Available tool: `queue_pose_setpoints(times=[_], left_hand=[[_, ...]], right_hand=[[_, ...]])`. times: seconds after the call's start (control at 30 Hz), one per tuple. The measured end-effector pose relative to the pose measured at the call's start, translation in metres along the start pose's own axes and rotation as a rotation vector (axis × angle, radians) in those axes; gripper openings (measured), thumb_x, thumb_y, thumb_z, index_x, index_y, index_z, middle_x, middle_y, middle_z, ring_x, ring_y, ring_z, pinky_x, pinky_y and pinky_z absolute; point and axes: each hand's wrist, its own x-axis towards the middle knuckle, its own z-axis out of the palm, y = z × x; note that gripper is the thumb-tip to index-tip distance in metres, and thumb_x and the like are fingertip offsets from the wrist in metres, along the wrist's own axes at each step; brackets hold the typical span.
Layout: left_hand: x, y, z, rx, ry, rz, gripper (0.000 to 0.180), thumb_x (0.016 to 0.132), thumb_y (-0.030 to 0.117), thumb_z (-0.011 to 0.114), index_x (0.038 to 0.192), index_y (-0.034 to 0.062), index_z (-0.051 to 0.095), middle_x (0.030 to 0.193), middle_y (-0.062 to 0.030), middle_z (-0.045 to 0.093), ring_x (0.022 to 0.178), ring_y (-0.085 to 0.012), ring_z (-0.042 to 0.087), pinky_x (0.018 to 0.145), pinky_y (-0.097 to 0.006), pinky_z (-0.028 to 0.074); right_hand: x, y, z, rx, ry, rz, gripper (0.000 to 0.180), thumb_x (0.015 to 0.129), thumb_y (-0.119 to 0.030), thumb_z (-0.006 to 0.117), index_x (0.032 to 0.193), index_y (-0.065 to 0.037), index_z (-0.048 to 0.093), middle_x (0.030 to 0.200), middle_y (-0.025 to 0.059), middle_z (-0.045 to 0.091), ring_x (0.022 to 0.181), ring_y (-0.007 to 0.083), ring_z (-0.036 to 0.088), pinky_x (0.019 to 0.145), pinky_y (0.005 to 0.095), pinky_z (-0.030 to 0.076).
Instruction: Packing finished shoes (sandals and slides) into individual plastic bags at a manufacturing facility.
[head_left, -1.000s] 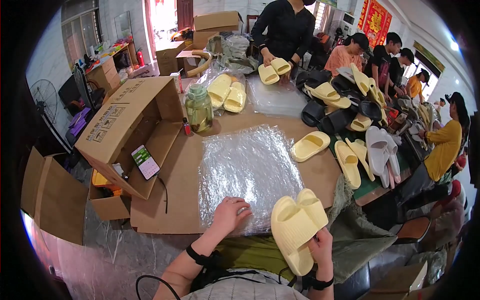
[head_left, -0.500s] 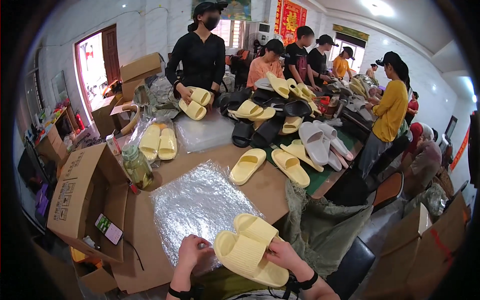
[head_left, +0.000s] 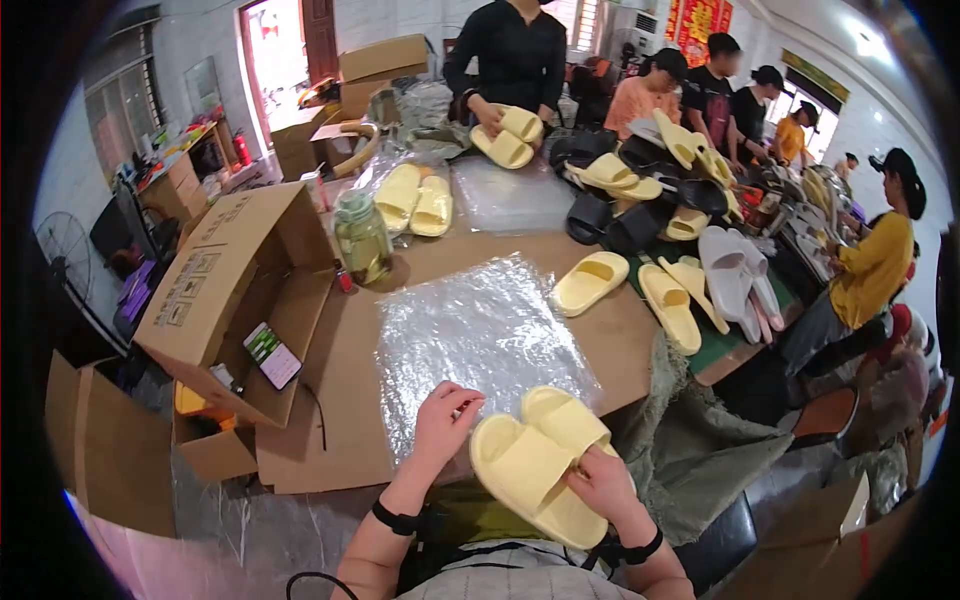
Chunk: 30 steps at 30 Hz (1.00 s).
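My right hand (head_left: 603, 484) grips a pair of pale yellow slide sandals (head_left: 545, 470), its fingers inside the strap of one; the two lie side by side, tilted, over my lap at the table's near edge. To their left my left hand (head_left: 450, 418) hovers by the near edge of a clear plastic bag (head_left: 480, 330). Its fingers are loosely curled, with a small gap at the thumb and nothing visible between them. The bag lies flat on a cardboard sheet. Beyond its far right corner rests a single yellow slide (head_left: 590, 283).
An open cardboard box (head_left: 235, 300) holding a phone (head_left: 271, 356) stands at left, beside a glass jar (head_left: 363, 238). Bagged yellow slides (head_left: 414, 200) lie behind. Black, yellow and grey slides (head_left: 640, 190) pile up at right. Across the table a person in black (head_left: 510, 60) holds yellow slides.
The view has swung left and down, so the scene sits further right and higher. My right hand still holds the slides; my left hand stays near the bag's near edge.
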Motion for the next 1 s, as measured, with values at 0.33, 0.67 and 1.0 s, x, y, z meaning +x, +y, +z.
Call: queue_pose_setpoints(times=[0.33, 0.67, 1.0], left_hand=[[-0.033, 0.031, 0.003, 0.184, -0.118, 0.342, 0.012, 0.086, 0.015, 0.074, 0.097, 0.0099, 0.075, 0.087, -0.0059, 0.064, 0.068, -0.0212, 0.064, 0.061, -0.030, 0.053], [-0.055, 0.056, -0.008, -0.008, -0.308, 0.404, 0.016, 0.084, 0.012, 0.076, 0.100, 0.0112, 0.076, 0.088, -0.0053, 0.067, 0.074, -0.0218, 0.065, 0.065, -0.031, 0.054], [-0.049, -0.003, -0.047, 0.105, -0.093, 0.184, 0.028, 0.078, 0.021, 0.081, 0.104, 0.0111, 0.074, 0.102, -0.0102, 0.067, 0.097, -0.0294, 0.063, 0.086, -0.039, 0.052]], right_hand=[[0.040, -0.011, 0.032, -0.073, 0.066, -0.011, 0.030, 0.090, -0.028, 0.066, 0.079, 0.000, 0.060, 0.083, 0.0181, 0.062, 0.069, 0.0397, 0.063, 0.060, 0.0483, 0.051], [0.125, -0.015, 0.066, 0.015, 0.205, 0.011, 0.029, 0.095, -0.027, 0.062, 0.094, 0.002, 0.058, 0.092, 0.0239, 0.060, 0.084, 0.0438, 0.060, 0.074, 0.0497, 0.049], [0.044, -0.037, 0.021, 0.333, -0.603, -0.119, 0.038, 0.089, -0.024, 0.072, 0.119, -0.002, 0.063, 0.102, 0.0167, 0.064, 0.087, 0.0285, 0.064, 0.074, 0.0378, 0.050]])
